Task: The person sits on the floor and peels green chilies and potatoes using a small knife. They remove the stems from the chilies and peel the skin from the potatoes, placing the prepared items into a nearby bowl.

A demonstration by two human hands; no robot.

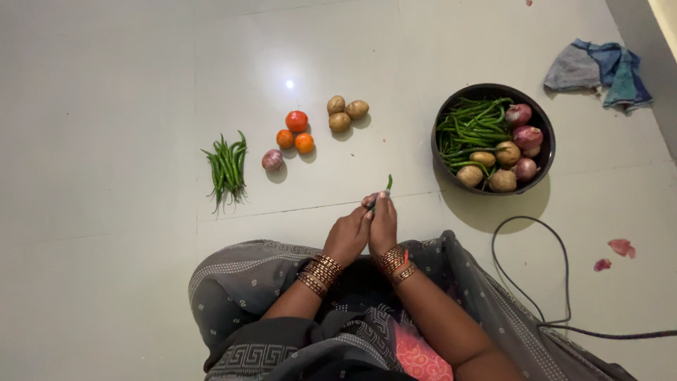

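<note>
A pale tiled floor (106, 106). Just above the lap, the left hand (348, 235) and right hand (383, 224) press together, both pinching one green chilli (388, 183) — its tip pokes up. Beyond the chilli lie three potatoes (345, 113), tomatoes (295, 131), an onion (272, 160), a chilli bunch (227, 168) — right of it, a dark bowl (546, 152).
</note>
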